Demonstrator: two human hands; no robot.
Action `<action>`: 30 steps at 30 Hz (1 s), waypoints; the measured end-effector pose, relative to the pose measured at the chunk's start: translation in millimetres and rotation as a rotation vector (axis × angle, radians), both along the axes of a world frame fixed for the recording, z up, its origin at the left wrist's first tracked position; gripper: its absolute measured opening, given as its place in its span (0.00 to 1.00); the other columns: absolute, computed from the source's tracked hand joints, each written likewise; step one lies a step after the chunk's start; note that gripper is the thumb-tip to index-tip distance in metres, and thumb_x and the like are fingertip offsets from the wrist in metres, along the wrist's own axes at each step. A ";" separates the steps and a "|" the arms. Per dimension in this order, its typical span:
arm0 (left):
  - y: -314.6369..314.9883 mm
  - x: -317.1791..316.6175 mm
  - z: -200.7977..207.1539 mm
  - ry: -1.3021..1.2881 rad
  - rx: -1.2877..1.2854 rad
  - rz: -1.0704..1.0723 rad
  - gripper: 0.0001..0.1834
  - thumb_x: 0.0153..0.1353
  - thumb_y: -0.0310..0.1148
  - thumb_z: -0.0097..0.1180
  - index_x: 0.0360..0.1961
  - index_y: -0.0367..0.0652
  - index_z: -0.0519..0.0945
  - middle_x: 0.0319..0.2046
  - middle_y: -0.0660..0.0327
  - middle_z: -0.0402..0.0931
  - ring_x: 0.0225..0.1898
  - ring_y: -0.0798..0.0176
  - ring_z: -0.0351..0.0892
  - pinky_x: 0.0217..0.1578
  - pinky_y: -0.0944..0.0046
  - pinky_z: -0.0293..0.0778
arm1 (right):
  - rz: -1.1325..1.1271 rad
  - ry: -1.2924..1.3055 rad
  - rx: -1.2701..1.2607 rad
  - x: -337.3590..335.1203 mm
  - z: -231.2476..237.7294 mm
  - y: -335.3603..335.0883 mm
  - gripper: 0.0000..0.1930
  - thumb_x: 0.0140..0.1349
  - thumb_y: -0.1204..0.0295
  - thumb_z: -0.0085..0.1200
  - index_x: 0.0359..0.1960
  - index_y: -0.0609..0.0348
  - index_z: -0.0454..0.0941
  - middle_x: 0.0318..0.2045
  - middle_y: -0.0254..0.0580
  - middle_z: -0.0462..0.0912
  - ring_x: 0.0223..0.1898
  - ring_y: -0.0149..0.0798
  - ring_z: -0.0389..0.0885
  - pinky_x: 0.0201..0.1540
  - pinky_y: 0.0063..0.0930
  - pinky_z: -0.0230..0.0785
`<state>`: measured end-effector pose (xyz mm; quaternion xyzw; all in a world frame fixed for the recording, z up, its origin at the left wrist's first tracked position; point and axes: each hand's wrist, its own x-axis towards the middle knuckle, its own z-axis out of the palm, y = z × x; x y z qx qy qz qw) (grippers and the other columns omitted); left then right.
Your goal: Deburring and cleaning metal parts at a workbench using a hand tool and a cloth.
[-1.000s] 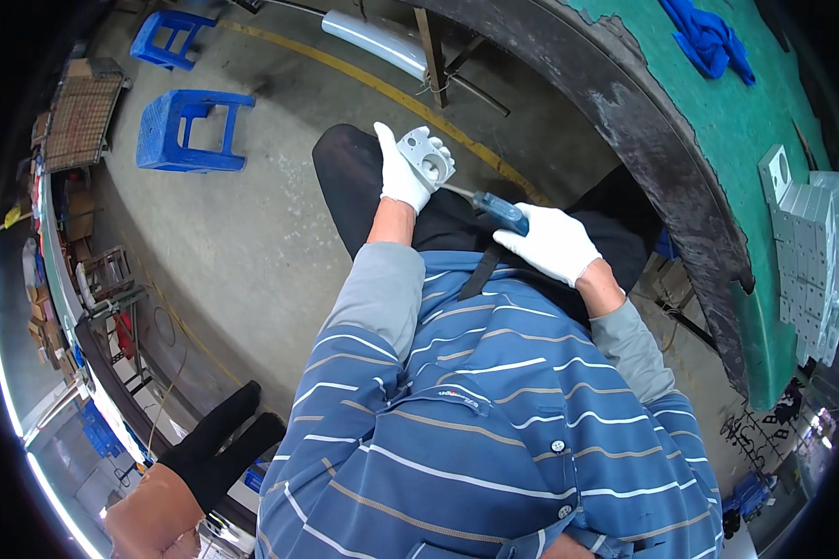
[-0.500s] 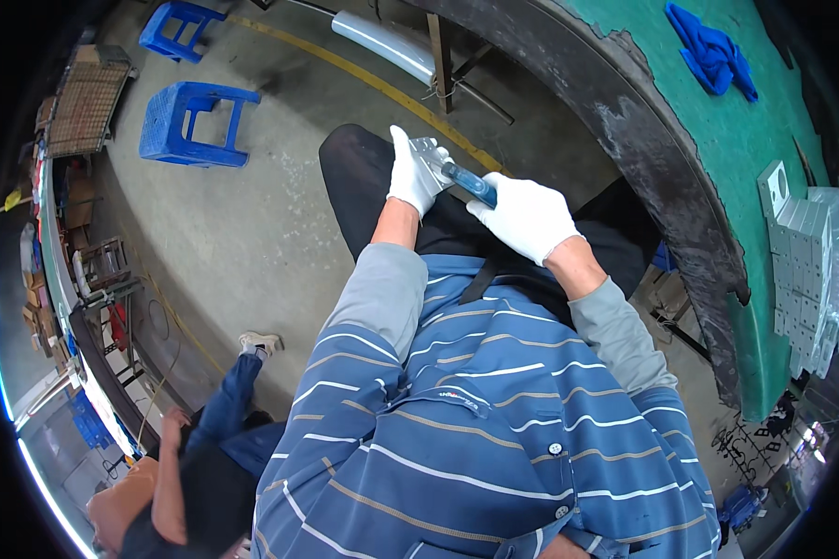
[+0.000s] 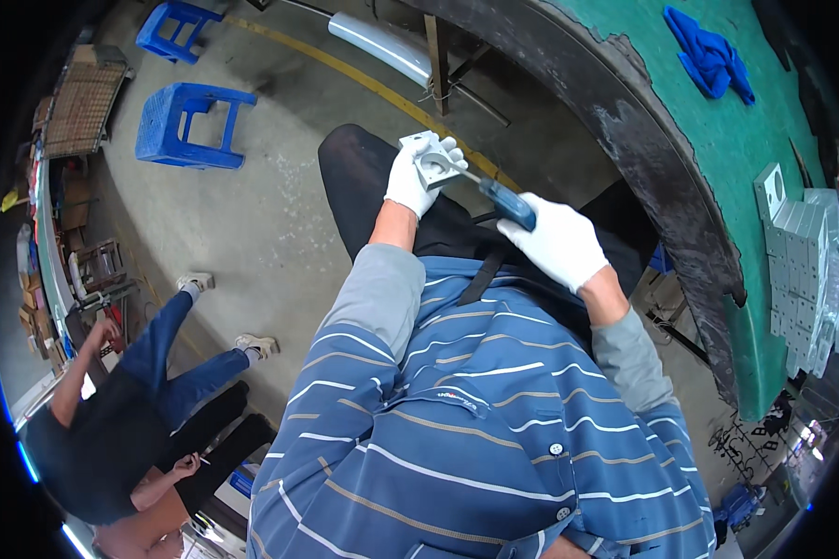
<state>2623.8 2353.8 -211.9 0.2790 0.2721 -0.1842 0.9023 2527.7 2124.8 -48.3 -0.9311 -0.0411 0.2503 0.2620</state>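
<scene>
In my white-gloved left hand (image 3: 407,186) is a silver metal block (image 3: 434,171) with a large round hole, its holed face turned up. The fingers wrap round its far side and the thumb presses on it. My right hand (image 3: 559,244), also gloved in white, is closed around the blue handle of a hand tool (image 3: 507,203) with a thin metal shaft. That shaft points left toward the hole, and its tip is at the block's right edge; whether it touches is too small to tell. Both hands are above my lap.
On the right, a green-topped table (image 3: 615,20) with a worn dark edge bears a blue cloth (image 3: 710,54) and stacked silver blocks (image 3: 800,270). Two blue stools (image 3: 163,126) stand on the floor at the left. A person in dark clothes (image 3: 93,438) is at the lower left.
My right hand has drawn back right and toward me with the tool, baring its shaft. The block's holed face has turned into view. The person at lower left has come further into view.
</scene>
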 end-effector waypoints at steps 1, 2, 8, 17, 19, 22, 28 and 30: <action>-3.5 -0.7 1.0 0.013 -0.022 0.039 0.25 0.73 0.48 0.52 0.55 0.36 0.73 0.48 0.45 0.78 0.46 0.42 0.82 0.48 0.42 0.83 | 0.013 -0.010 0.002 8.0 -0.3 2.5 0.16 0.69 0.55 0.57 0.47 0.53 0.83 0.37 0.43 0.89 0.37 0.50 0.88 0.44 0.35 0.77; -4.8 -0.2 2.2 0.027 -0.045 0.078 0.23 0.73 0.46 0.53 0.56 0.36 0.73 0.48 0.45 0.78 0.46 0.42 0.82 0.48 0.42 0.83 | 0.027 -0.020 0.004 11.3 0.6 3.7 0.16 0.69 0.55 0.57 0.48 0.52 0.83 0.37 0.43 0.89 0.37 0.50 0.88 0.44 0.35 0.77; 9.7 7.1 -11.7 0.174 -0.220 0.184 0.20 0.72 0.41 0.50 0.56 0.35 0.72 0.51 0.43 0.78 0.49 0.38 0.82 0.50 0.38 0.82 | 0.032 0.038 0.003 -10.5 11.9 0.7 0.17 0.69 0.55 0.56 0.48 0.53 0.83 0.39 0.43 0.89 0.37 0.50 0.88 0.45 0.36 0.76; 9.2 -1.9 -7.6 -0.103 -0.274 0.000 0.21 0.74 0.41 0.50 0.60 0.39 0.72 0.50 0.44 0.80 0.47 0.40 0.83 0.50 0.40 0.82 | 0.023 0.004 0.086 -11.7 3.4 -5.1 0.19 0.68 0.53 0.58 0.49 0.54 0.83 0.42 0.43 0.89 0.39 0.51 0.87 0.46 0.36 0.76; 10.2 -3.7 -13.4 -0.107 -0.221 -0.002 0.21 0.74 0.42 0.51 0.60 0.40 0.72 0.49 0.45 0.80 0.46 0.41 0.83 0.50 0.41 0.82 | 0.002 0.014 0.091 -12.0 4.2 -13.0 0.19 0.68 0.53 0.58 0.49 0.54 0.83 0.42 0.43 0.89 0.38 0.51 0.87 0.46 0.36 0.76; 10.9 -5.8 -22.5 -0.112 -0.057 -0.019 0.22 0.75 0.45 0.52 0.61 0.42 0.73 0.47 0.48 0.81 0.45 0.44 0.83 0.49 0.45 0.82 | -0.073 0.047 0.110 -10.6 5.5 -22.7 0.21 0.68 0.52 0.58 0.50 0.55 0.83 0.42 0.44 0.89 0.38 0.51 0.87 0.46 0.36 0.76; 8.9 -5.5 -15.7 -0.109 0.093 -0.027 0.29 0.73 0.57 0.54 0.58 0.41 0.76 0.45 0.52 0.80 0.42 0.52 0.83 0.44 0.55 0.81 | -0.092 0.031 0.135 -7.4 2.4 -24.2 0.22 0.69 0.50 0.58 0.49 0.57 0.83 0.41 0.45 0.89 0.37 0.49 0.86 0.46 0.37 0.76; 4.6 -5.5 -7.3 -0.026 0.098 -0.016 0.29 0.73 0.59 0.53 0.55 0.41 0.77 0.42 0.55 0.80 0.37 0.57 0.81 0.39 0.58 0.79 | -0.086 0.040 0.172 -8.0 4.8 -23.2 0.22 0.69 0.50 0.58 0.48 0.58 0.83 0.40 0.45 0.89 0.37 0.49 0.86 0.46 0.37 0.76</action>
